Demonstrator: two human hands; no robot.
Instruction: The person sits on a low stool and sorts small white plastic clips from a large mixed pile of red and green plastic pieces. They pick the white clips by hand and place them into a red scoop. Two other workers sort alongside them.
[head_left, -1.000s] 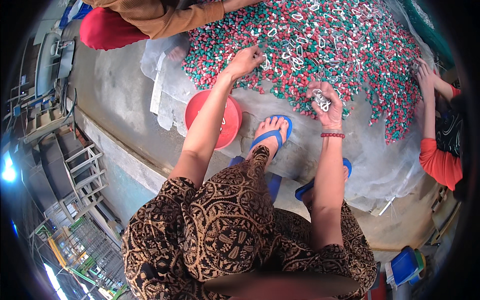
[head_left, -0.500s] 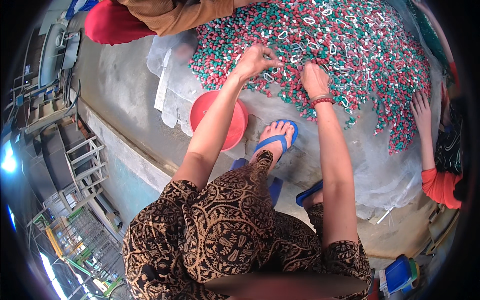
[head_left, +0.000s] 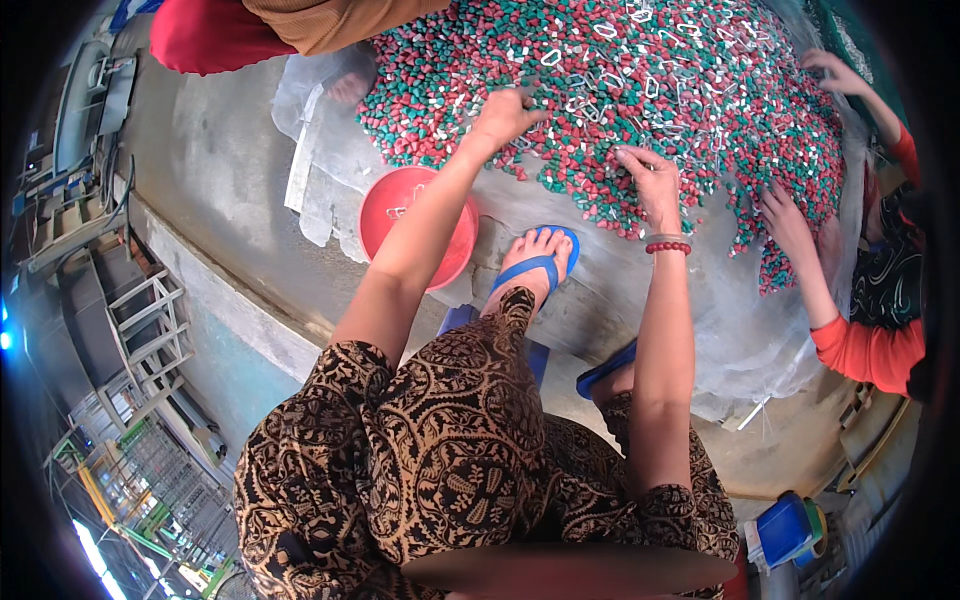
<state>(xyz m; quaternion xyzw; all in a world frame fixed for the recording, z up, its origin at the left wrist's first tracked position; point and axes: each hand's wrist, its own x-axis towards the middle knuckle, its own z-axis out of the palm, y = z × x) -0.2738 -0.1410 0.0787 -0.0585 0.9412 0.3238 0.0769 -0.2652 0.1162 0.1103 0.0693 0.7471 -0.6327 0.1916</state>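
Observation:
A broad pile of small red, green and white pieces point(head_left: 430, 100) spreads before me, with white elongated loop-shaped frames point(head_left: 652, 88) strewn over it. Over the pile's near left part is my left hand point(head_left: 502, 122); its fingers are curled inward and pressed together, and what they may hold is hidden. My right hand point(head_left: 655, 188), with a red bead bracelet at the wrist, hovers by the near edge. Its thumb and fingers meet in a pinch, the contents too small to name. Beneath my left forearm stands a red bucket point(head_left: 462, 245) holding a few white pieces.
Translucent plastic sheeting point(head_left: 730, 345) lies under the pile. At the right, another person in red sleeves has one hand point(head_left: 790, 225) at the pile's edge and another point(head_left: 835, 75) farther back. A brown-sleeved person point(head_left: 340, 20) is at the far left. My blue-sandalled foot point(head_left: 535, 262) is close by.
My right hand has drawn back toward me and rightward, while my left stays near the same spot. The person at the right has moved a hand inward over the pile. The view has shifted slightly.

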